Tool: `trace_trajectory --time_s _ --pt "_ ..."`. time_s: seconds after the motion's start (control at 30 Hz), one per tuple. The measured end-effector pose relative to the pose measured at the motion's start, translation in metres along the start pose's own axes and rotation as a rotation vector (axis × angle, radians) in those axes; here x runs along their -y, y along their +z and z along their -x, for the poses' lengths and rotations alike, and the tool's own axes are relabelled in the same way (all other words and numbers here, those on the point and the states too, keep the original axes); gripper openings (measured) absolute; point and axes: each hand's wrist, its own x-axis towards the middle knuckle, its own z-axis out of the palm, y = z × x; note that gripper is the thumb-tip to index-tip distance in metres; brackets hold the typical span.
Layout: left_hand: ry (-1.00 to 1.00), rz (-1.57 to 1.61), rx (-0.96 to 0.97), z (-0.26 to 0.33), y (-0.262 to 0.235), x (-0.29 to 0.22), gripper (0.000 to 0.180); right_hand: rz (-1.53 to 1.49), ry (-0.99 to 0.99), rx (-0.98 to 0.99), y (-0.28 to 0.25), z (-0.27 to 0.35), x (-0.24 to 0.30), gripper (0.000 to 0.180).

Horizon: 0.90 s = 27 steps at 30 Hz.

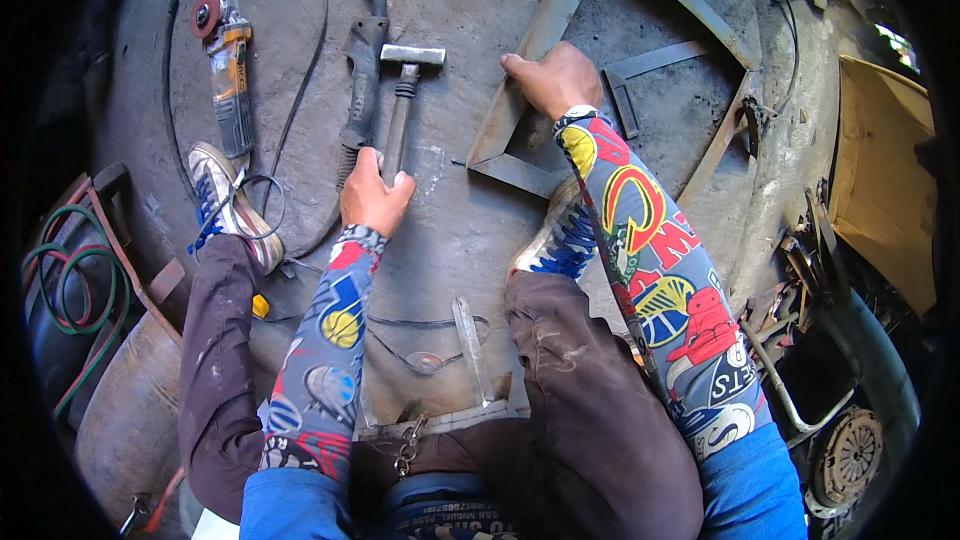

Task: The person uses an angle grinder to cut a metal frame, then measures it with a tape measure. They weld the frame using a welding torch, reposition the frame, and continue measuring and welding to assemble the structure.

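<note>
My left hand (376, 196) is closed around the lower end of a hammer's handle. The hammer (400, 120) has a bright, worn metal head and points away from me. Just left of it, a welding torch (363, 70) lies on the floor with its bent nozzle at the far end. My right hand (558, 82) grips the left bar of a welded metal frame (535, 40), fingers folded over the edge. The frame lies on the floor, with a shorter bar (660, 60) inside it.
An angle grinder (230, 90) with a reddish disc lies at the far left, beside my shoe (228, 205). Cables cross the concrete floor. Coiled hoses (70, 280) are at the left; cardboard (880, 180), scrap metal and a round clutch-like plate (850, 455) are at the right.
</note>
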Motion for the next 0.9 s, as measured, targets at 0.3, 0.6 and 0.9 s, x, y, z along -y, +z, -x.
trace_trajectory --time_s 0.3,0.6,0.9 --pt "-0.223 0.64 0.17 0.112 0.001 -0.035 0.072 -0.001 -0.008 0.083 0.003 -0.009 -0.005 0.064" --pt "-0.205 0.626 0.206 0.115 -0.001 -0.017 0.069 -0.009 -0.003 0.062 0.003 -0.007 -0.003 0.064" --pt "-0.415 0.607 0.372 0.126 0.008 0.014 0.059 -0.03 0.038 0.04 0.0 -0.004 -0.004 0.063"
